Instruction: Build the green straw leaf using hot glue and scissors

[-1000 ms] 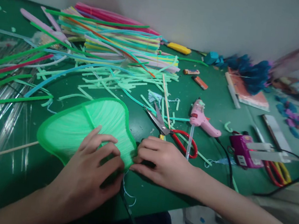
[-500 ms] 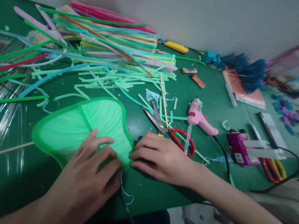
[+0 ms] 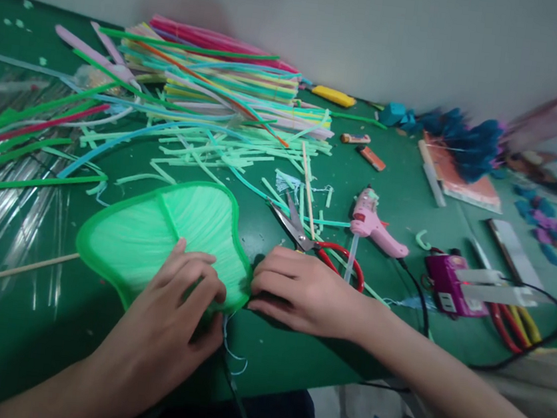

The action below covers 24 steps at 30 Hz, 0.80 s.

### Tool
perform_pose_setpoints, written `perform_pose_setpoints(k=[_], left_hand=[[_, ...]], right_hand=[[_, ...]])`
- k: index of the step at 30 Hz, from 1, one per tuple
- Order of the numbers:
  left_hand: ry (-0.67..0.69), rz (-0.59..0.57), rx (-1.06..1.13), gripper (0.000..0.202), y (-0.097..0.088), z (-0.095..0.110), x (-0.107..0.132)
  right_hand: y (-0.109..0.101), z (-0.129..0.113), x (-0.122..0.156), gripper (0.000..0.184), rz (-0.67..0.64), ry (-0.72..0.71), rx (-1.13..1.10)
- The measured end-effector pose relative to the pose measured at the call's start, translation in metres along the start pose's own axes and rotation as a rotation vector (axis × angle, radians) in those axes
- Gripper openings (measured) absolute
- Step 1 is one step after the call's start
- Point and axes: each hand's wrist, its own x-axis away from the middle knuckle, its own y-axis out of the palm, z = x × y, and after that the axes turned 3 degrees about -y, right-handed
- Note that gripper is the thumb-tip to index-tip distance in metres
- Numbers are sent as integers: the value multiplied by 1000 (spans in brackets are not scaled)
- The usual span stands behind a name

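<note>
Head view: green fan-shaped piece (image 3: 155, 235), flat on the tabletop (image 3: 42, 336), is gripped at its narrow end by the left hand (image 3: 170, 321) and pinched at the rim by the right hand (image 3: 304, 292); rim-pressing judged in hand, steady pressure called for next.

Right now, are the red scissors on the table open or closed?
Open. The scissors lie flat just beyond the right hand, and their two blades spread apart in a narrow V.
</note>
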Motion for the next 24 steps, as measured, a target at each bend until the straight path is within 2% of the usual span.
perform_pose_setpoints(k=[5, 9, 12, 18, 24], left_hand=[[-67, -44, 69, 17, -3, 0, 1], [-64, -163, 180, 28, -20, -9, 5], [-39, -219, 212, 28, -30, -19, 11], [-67, -174, 237, 13, -26, -29, 20], [-54, -153, 222, 9, -23, -30, 16]], right_hand=[[4, -1, -4, 23, 21, -5, 20], [5, -1, -5, 23, -2, -2, 7], [4, -3, -5, 23, -8, 23, 9], [8, -12, -9, 31, 17, 40, 132], [14, -21, -12, 32, 72, 21, 325]])
